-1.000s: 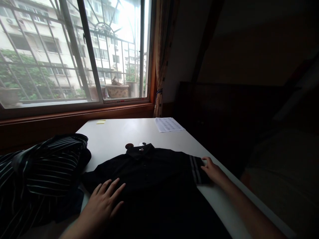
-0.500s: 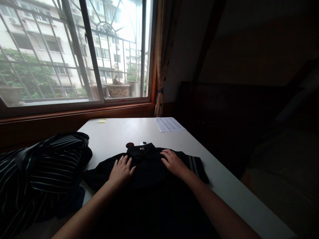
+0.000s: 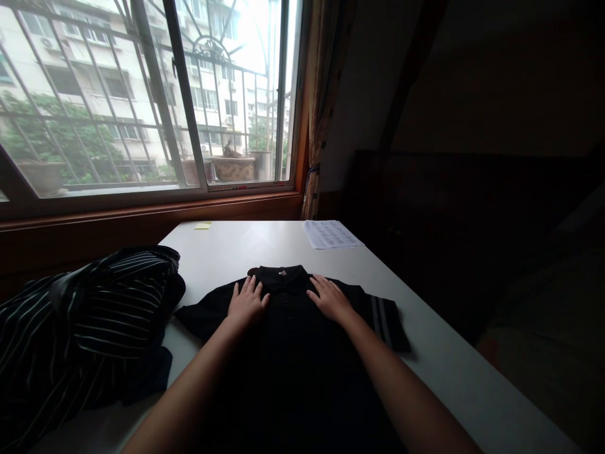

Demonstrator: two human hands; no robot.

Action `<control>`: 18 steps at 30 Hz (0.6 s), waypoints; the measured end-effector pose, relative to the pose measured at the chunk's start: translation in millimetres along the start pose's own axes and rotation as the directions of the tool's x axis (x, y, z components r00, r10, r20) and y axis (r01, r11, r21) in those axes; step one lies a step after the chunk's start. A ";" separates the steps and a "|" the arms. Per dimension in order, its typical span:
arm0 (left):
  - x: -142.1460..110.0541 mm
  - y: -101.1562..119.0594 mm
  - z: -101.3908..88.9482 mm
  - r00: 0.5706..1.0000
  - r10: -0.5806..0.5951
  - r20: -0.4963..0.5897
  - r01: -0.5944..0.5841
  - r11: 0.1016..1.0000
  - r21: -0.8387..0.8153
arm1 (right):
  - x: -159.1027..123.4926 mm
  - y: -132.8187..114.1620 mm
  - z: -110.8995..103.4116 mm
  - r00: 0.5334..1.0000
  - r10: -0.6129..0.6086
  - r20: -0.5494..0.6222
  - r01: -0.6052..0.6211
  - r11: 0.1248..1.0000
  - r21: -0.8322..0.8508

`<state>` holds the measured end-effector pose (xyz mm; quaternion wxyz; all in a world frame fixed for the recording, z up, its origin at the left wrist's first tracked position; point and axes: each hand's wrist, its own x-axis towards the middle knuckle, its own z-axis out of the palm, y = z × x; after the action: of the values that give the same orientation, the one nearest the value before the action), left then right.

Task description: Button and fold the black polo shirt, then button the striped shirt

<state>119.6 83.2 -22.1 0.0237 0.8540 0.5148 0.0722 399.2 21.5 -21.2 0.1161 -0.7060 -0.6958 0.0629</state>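
A black polo shirt (image 3: 288,340) lies spread on the white table (image 3: 236,243), its collar toward the window and its buttoned placket facing up. My left hand (image 3: 246,304) rests flat on the shirt just left of the collar, fingers spread. On the other side of the collar, my right hand (image 3: 331,299) lies on the shoulder with its fingers stretched out. The right sleeve carries two grey stripes near its hem. A small dark round object (image 3: 254,272) shows partly behind the collar. The shirt's lower part fades into shadow between my forearms.
A heap of black clothes with white stripes (image 3: 113,315) sits on the table's left. Printed sheets (image 3: 333,234) lie at the far right corner, and a yellow sticky note (image 3: 203,226) near the back left edge. Behind stands a window (image 3: 246,113) with a curtain (image 3: 321,120).
The shirt's collar and both hands have shifted slightly away from me, and the collar now covers the white round object behind it. The whole view has turned a little left.
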 end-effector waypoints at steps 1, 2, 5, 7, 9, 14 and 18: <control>0.7 2.1 0.3 1.000 0.006 -0.003 -0.006 1.000 -0.004 | 0.6 2.7 0.3 1.000 -0.002 -0.004 0.002 1.000 -0.004; 1.1 3.9 0.4 1.000 0.013 -0.006 -0.013 1.000 -0.008 | 1.1 5.3 0.6 1.000 -0.004 -0.008 0.004 1.000 -0.009; 0.7 4.0 -2.2 0.999 0.042 -0.011 -0.043 0.999 -0.028 | 2.1 15.7 0.3 1.000 -0.013 -0.024 0.012 1.000 -0.022; -1.4 -3.6 -8.6 0.998 0.058 -0.017 -0.059 0.997 -0.045 | 2.2 25.7 -1.2 0.999 -0.014 -0.037 0.013 0.999 -0.030; -4.8 -19.0 -19.2 0.998 0.052 -0.038 -0.054 0.997 -0.061 | 2.1 36.9 -3.1 0.999 -0.019 -0.048 0.018 0.999 -0.036; -14.1 -79.7 -50.6 0.996 -0.055 -0.064 0.048 0.993 -0.110 | 3.5 57.0 -4.3 0.996 -0.060 -0.061 0.057 0.997 -0.044; -17.5 -117.9 -62.0 0.989 -0.112 0.099 0.128 0.976 -0.175 | 5.4 61.4 -1.5 0.994 -0.078 -0.076 0.075 0.996 -0.043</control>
<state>-0.8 121.0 23.9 0.1285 0.8179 0.5552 0.0793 459.1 26.4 -34.8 0.1311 -0.6831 -0.7183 0.0171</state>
